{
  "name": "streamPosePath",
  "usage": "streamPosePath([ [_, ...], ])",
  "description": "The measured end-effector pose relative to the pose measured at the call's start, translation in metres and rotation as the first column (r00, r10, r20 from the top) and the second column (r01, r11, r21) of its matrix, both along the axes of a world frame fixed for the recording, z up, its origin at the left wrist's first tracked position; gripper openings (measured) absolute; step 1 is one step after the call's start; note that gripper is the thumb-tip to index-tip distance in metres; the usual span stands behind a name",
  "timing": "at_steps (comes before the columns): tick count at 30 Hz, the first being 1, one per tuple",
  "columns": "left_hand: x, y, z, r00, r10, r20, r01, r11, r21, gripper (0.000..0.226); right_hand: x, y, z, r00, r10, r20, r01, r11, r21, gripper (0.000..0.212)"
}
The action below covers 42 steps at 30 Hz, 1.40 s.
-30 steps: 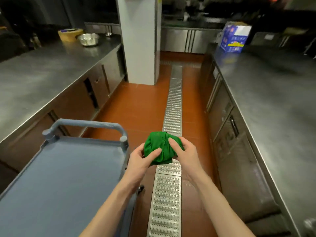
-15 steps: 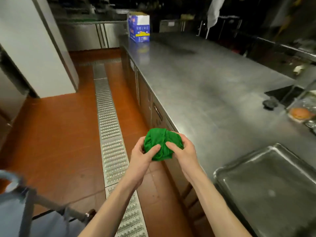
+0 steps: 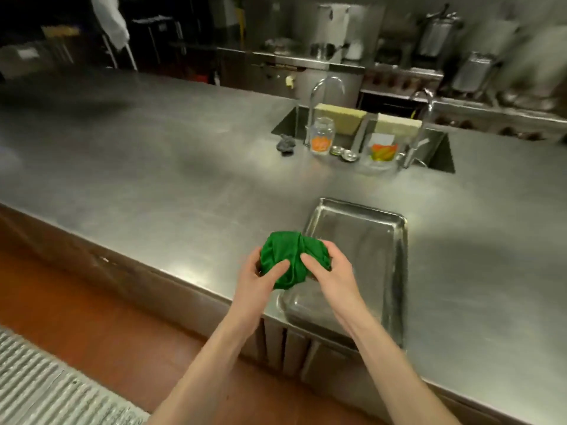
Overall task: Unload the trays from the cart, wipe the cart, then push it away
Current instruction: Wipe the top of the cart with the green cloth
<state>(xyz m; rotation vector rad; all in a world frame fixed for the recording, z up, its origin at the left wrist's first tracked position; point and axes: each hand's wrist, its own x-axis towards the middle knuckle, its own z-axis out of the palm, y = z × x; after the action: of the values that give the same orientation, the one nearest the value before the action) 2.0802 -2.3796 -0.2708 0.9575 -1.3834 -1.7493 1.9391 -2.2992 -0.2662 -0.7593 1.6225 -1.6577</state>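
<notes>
A bunched green cloth (image 3: 287,256) is held between both hands above the front edge of the steel counter (image 3: 153,167). My left hand (image 3: 260,279) grips its left side with the thumb on top. My right hand (image 3: 329,273) grips its right side. Directly behind and under the hands, a shallow metal tray (image 3: 368,240) lies on the counter near its front edge. The cart is out of view.
A sink (image 3: 368,133) with two taps sits at the counter's back, with a glass jar (image 3: 321,140), small bowls and a dark rag (image 3: 285,144) beside it. Cooking equipment stands behind. Orange floor (image 3: 76,317) and a drain grate (image 3: 46,391) lie lower left.
The view has swung right, away from the blue cart and along the counter to face the sink. Both hands keep holding the green cloth, now over the tray.
</notes>
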Motion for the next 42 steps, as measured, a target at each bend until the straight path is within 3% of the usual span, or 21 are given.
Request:
streamPosePath([
  [8, -0.123, 0.045, -0.018, 0.917, -0.399, -0.002, 0.399, 0.916, -0.044, 0.028, -0.078, 0.1, -0.013, 0.898, -0.432, 0.085, 0.434, 0.901, -0.011, 0.028],
  [17, -0.247, 0.21, -0.013, 0.658, -0.753, -0.021, 0.753, 0.658, 0.011, 0.03, -0.132, 0.288, -0.012, 0.604, -0.782, 0.154, 0.793, 0.609, -0.019, 0.027],
  [22, -0.297, 0.311, -0.008, 0.497, -0.867, -0.019, 0.867, 0.496, 0.032, 0.032, -0.151, 0.393, -0.009, 0.447, -0.883, 0.145, 0.894, 0.447, -0.035, 0.024],
  [29, -0.354, 0.444, -0.013, 0.315, -0.948, -0.042, 0.948, 0.312, 0.06, 0.032, -0.172, 0.521, -0.011, 0.314, -0.94, 0.134, 0.949, 0.312, -0.035, 0.023],
  [35, -0.395, 0.535, -0.018, 0.2, -0.979, -0.043, 0.977, 0.196, 0.083, 0.033, -0.189, 0.606, -0.009, 0.248, -0.963, 0.103, 0.969, 0.247, -0.019, 0.022],
  [42, -0.451, 0.624, -0.022, 0.076, -0.997, -0.003, 0.995, 0.075, 0.068, 0.029, -0.228, 0.685, -0.022, 0.048, -0.995, 0.089, 0.999, 0.047, -0.018, 0.022],
])
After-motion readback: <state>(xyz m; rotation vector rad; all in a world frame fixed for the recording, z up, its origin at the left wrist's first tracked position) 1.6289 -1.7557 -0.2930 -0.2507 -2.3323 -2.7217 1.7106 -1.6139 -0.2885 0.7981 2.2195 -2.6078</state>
